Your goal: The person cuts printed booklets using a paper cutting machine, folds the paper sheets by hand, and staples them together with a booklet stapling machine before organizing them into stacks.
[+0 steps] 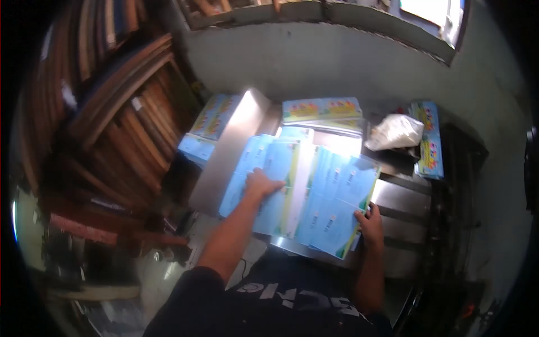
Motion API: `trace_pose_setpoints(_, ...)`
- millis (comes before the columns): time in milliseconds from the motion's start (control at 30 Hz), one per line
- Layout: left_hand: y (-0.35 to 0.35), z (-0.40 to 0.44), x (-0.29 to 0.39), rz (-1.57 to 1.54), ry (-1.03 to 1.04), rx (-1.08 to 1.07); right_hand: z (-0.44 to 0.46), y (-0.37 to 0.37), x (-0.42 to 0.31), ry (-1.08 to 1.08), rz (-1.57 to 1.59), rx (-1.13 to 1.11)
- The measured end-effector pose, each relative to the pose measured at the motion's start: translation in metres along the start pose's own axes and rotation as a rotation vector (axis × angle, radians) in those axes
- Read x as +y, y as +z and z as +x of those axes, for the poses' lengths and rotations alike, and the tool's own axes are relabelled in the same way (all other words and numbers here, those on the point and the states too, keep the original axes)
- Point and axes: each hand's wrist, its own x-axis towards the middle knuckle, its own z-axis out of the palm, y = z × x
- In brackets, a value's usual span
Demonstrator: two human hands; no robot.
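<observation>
Closest to me is my dark shirt (281, 314), and just beyond it the metal table (286, 245), whose front edge shows as a thin strip below the sheets. My hands are well apart: my left hand (259, 184) rests with fingers spread on the left blue sheets (274, 163), while my right hand (369, 222) has its thumb over the outer edge of the right blue sheets (338, 188) (whether it truly pinches them, I can't tell). Metal slats (401, 196) leave it room to the right; on the left, a tilted metal panel (227, 149) borders the sheets. Both groups lie on the table, pale blue with small dark print and yellow-green borders, fanned into uneven layers. Farther back sit colourful printed sheets (320, 106) and a whitish plastic bag (396, 132), then the grey wall (314, 67) below a window opening (432, 10).
</observation>
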Motion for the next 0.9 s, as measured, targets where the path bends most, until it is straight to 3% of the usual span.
trace_pose_setpoints(167, -0.017, -0.010, 0.016, 0.062, -0.083, -0.059, -0.004, 0.002, -0.007, 0.004, 0.053, -0.014)
trace_pose_setpoints(233, -0.014, -0.016, 0.025, 0.147, -0.019, -0.022, -0.001, 0.004, -0.004, -0.003, 0.084, -0.011)
trace_pose_setpoints(433, -0.026, -0.014, 0.018, 0.076, 0.023, -0.180, 0.003, 0.008, 0.011, -0.140, 0.155, 0.028)
trace_pose_setpoints(500, -0.017, -0.012, 0.018, 0.104, -0.011, -0.072, -0.003, 0.010, 0.003, -0.132, 0.147, 0.022)
trace_pose_setpoints(633, -0.025, -0.003, 0.008, 0.097, -0.033, -0.183, 0.000, 0.008, 0.005, -0.106, 0.068, 0.036)
trace_pose_setpoints(733, -0.007, 0.020, -0.006, 0.049, 0.008, -0.087, -0.003, 0.011, 0.006, -0.154, 0.108, 0.023)
trace_pose_setpoints(800, -0.004, 0.043, -0.009, -0.241, 0.097, -0.295, 0.004, 0.006, 0.012, -0.109, 0.030, 0.023)
trace_pose_setpoints(833, -0.007, 0.041, -0.004, -0.238, 0.106, -0.297, 0.007, 0.004, 0.013, -0.112, 0.032, 0.031)
trace_pose_setpoints(900, -0.036, -0.006, 0.015, -0.630, 0.194, -0.400, 0.003, 0.008, 0.013, -0.122, 0.087, 0.022)
